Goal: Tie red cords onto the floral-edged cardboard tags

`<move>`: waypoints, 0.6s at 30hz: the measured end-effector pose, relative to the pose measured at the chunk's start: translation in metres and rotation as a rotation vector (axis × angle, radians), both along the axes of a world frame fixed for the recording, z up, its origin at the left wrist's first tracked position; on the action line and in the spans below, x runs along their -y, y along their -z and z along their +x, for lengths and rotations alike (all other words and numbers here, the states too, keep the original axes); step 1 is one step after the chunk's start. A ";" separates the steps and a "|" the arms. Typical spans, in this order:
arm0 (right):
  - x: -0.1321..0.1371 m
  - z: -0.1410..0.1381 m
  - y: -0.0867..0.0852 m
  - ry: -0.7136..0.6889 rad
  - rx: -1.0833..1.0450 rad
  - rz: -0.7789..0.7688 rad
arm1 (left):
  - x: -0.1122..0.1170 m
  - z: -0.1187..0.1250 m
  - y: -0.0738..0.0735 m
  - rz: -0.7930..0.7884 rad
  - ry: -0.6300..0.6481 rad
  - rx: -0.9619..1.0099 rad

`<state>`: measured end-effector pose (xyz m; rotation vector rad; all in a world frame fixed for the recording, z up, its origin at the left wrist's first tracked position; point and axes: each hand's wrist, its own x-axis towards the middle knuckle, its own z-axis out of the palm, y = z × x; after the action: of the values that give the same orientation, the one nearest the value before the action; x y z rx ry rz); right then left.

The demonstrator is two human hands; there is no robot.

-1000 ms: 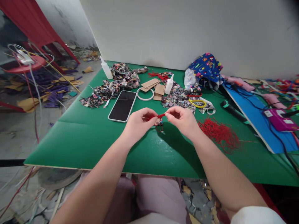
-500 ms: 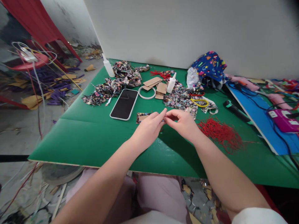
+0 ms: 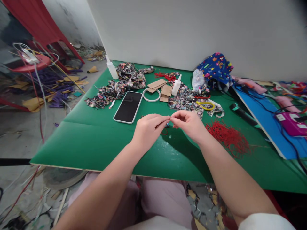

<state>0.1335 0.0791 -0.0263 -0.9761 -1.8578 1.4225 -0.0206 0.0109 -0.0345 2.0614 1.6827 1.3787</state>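
Seemingly mid-work, the right hand presses its fingertips together against the left hand, whose grip I cannot tell, above a half-hidden red loop on the green surface, with red cords heaped nearby, apparently unused.

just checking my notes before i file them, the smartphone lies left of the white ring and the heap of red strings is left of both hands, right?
One side is wrong: the head view shows the heap of red strings to the right of both the left hand and the right hand. The rest stands.
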 end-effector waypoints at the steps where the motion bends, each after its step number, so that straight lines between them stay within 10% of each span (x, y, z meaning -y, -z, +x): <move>1: 0.000 0.000 0.000 0.006 -0.006 -0.004 | 0.001 0.001 -0.002 -0.024 -0.017 0.037; 18: 0.000 0.000 -0.003 0.027 -0.034 -0.022 | 0.001 0.001 -0.004 -0.228 -0.032 0.340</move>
<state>0.1336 0.0791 -0.0230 -0.9786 -1.8015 1.4371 -0.0196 0.0103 -0.0306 1.5829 1.6426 1.3796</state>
